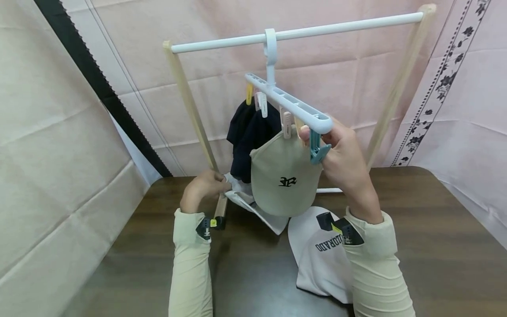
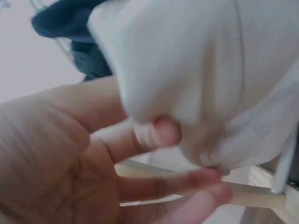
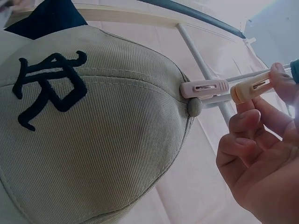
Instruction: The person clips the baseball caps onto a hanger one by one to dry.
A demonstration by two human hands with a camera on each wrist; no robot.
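Observation:
My left hand [image 1: 203, 189] pinches the edge of a white cap [image 2: 177, 60], low behind a sage-green cap [image 1: 283, 176]; much of the white cap is hidden in the head view. The green cap, with a dark embroidered mark, hangs by a pink clothespin [image 3: 204, 88] from a pale blue clip hanger [image 1: 297, 103]. Beside that clip, my right hand [image 1: 342, 154] pinches a pale orange clothespin [image 3: 252, 87] between thumb and fingers. A teal clothespin [image 1: 318, 147] hangs at the hanger's near end, by the right hand. Further back hangs a dark navy cap [image 1: 253, 136].
The hanger hooks over the white rail [image 1: 340, 29] of a wooden stand [image 1: 398, 86]. Another white cap [image 1: 321, 255] with dark lettering lies on the brown table [image 1: 130, 264], below the right forearm. White clothespins [image 1: 263, 105] and a yellow one [image 1: 249, 93] sit farther along the hanger.

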